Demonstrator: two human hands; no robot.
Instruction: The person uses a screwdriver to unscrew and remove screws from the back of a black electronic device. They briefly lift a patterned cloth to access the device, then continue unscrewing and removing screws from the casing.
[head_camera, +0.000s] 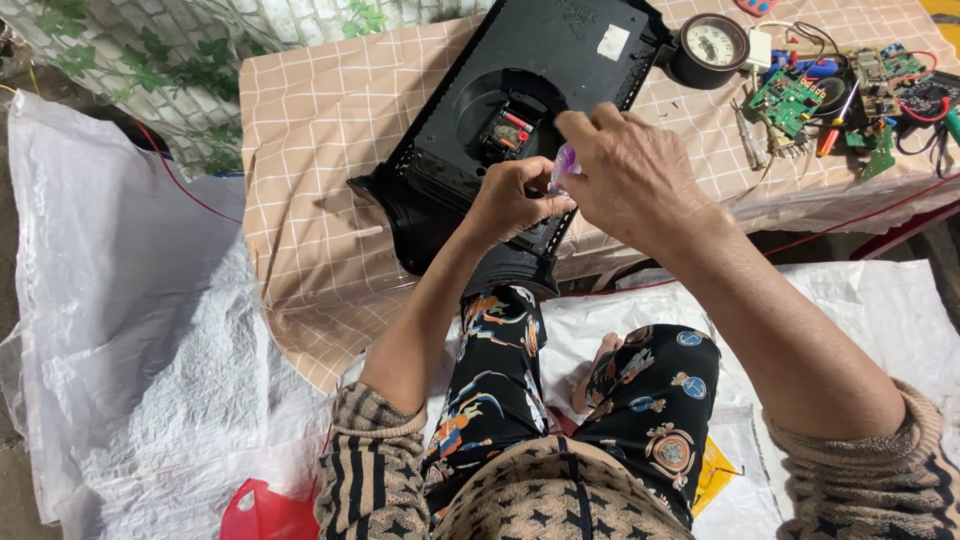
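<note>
Right, we're looking down over both forearms, and they come in from the bottom of the frame and meet over the near edge of the low table (300, 150), which is covered in a peach checked cloth. Our left hand (512, 200) has its knuckles up, the fingers curled in tight, pinching something small; what exactly sits in that pinch we cannot tell. Our right hand (628, 175) arches over it from the right, wrist bent, fingers closed around a small clear purple-tinted object (564, 162) that pokes out on the thumb side. The two hands are touching, right over left.

Just under them lies the big black plastic casing (520, 90), back side up and slanting across the table, one corner hanging out over the near edge. Its round recess holds a little mechanism with red parts (507, 130), just above the left hand's knuckles.

Away to the right on the cloth we see a round dial gauge (712, 45), green circuit boards (785, 100), and a screwdriver with an orange handle (832, 132), all well apart from the hands. White plastic sheeting (130, 330) spreads on the floor to our left.
</note>
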